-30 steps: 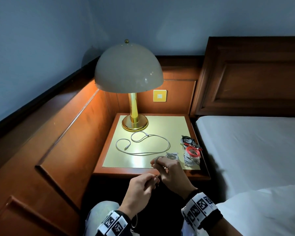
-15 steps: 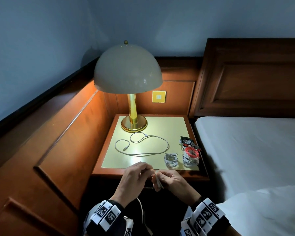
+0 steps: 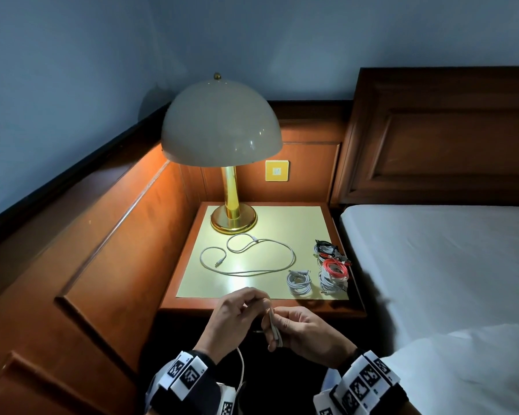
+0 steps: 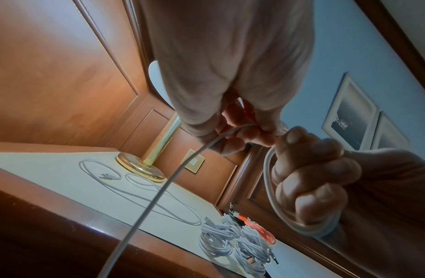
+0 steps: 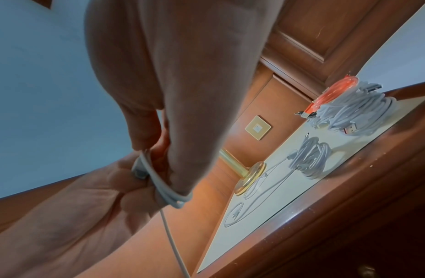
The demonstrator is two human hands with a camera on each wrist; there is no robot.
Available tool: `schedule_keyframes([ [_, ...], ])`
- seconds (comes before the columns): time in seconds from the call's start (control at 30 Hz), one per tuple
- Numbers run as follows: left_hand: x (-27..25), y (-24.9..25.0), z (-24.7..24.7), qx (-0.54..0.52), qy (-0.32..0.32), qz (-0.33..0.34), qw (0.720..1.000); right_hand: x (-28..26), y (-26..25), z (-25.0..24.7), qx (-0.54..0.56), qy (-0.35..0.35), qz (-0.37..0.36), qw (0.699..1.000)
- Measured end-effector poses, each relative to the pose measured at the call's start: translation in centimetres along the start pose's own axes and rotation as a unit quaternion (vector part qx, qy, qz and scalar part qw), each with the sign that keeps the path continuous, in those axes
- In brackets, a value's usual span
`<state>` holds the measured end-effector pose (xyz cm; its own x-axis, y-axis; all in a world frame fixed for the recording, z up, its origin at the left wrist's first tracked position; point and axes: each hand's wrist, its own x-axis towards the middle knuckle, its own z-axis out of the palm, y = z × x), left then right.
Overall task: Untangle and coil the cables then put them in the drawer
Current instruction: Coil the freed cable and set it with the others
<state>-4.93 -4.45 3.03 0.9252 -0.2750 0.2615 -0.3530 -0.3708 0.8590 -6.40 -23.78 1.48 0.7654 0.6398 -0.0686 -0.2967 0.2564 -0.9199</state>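
Observation:
A white cable [image 3: 274, 327] is wound in loops round the fingers of my right hand [image 3: 304, 327], in front of the nightstand's near edge. My left hand [image 3: 235, 317] pinches the free strand of the white cable [image 4: 233, 131] right beside the right hand [image 4: 313, 178]. The rest of that strand [image 3: 241, 369] hangs down between my wrists. In the right wrist view the loops of the white cable [image 5: 164, 188] sit round my right hand [image 5: 178, 131], with the left hand [image 5: 87, 188] against them. A loose white cable [image 3: 252, 256] lies spread on the nightstand [image 3: 282, 226]. The drawer is not visible.
A small white coil [image 3: 299, 283] and a pile of coiled red, white and black cables [image 3: 331, 268] lie at the nightstand's right side. A brass lamp [image 3: 232, 217] stands at the back left. The bed [image 3: 447, 265] is on the right, wood panelling on the left.
My right hand drew back from over the nightstand's front edge toward my body. My left hand rose to meet it and now pinches the strand beside the loops.

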Motion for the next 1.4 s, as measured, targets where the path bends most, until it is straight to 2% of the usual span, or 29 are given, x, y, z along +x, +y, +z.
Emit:
schedule_keyframes([
  [0.2, -0.3, 0.0, 0.2, -0.035, -0.007, -0.014, 0.999, 0.1, 0.2, 0.0, 0.064, -0.008, 0.031, 0.997],
  [0.37, -0.3, 0.4, 0.3, -0.072, 0.004, -0.029, 0.997, 0.4, 0.2, 0.7, 0.081, 0.023, 0.003, 0.996],
  [0.7, -0.6, 0.4, 0.6, -0.118, -0.008, -0.059, 0.991, 0.6, 0.6, 0.7, 0.046, 0.078, -0.009, 0.996],
  [0.9, -0.8, 0.5, 0.7, -0.144, -0.019, -0.079, 0.986, 0.3, 0.4, 0.6, 0.021, 0.082, -0.005, 0.996],
  [1.03, -0.8, 0.7, 0.7, -0.116, -0.011, -0.062, 0.991, 0.2, 0.5, 0.5, 0.011, 0.086, -0.001, 0.996],
  [1.13, -0.7, 0.9, 0.7, -0.131, -0.013, -0.059, 0.99, 0.1, 0.6, 0.2, -0.002, 0.064, -0.003, 0.998],
  [1.4, -0.4, 1.1, 0.8, -0.186, -0.006, -0.076, 0.98, 0.1, 0.3, 0.1, -0.038, 0.063, -0.04, 0.996],
])
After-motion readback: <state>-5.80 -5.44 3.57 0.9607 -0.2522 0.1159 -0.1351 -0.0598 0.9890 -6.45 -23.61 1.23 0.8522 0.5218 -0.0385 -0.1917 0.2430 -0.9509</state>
